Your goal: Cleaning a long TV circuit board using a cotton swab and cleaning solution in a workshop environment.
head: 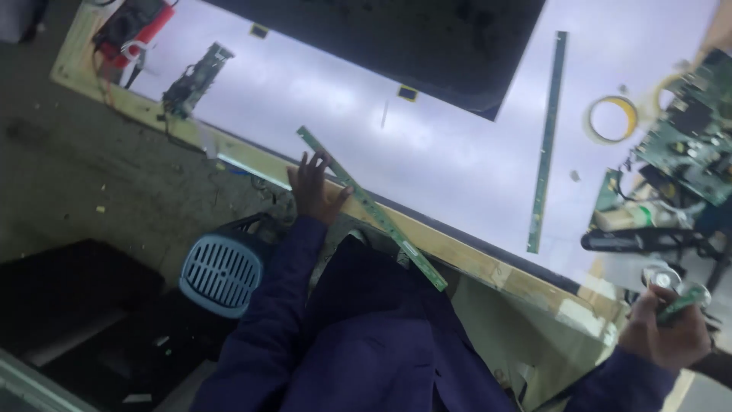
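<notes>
My left hand point(314, 188) rests on the wooden edge point(457, 252) of a bright white lit panel point(343, 99), holding a long thin green circuit strip point(371, 207) that slants down to the right over my dark blue sleeve. My right hand point(667, 328) is at the lower right, fingers closed around a small green part with a shiny round metal piece point(662, 278) above it. A second green strip point(547, 141) lies on the panel, running top to bottom.
A green circuit board point(690, 130) with wires sits at the right edge, a roll of yellow tape point(611, 118) beside it. A red meter point(133, 30) and a small board point(194, 76) lie at the top left. A light blue basket point(221, 271) stands on the floor.
</notes>
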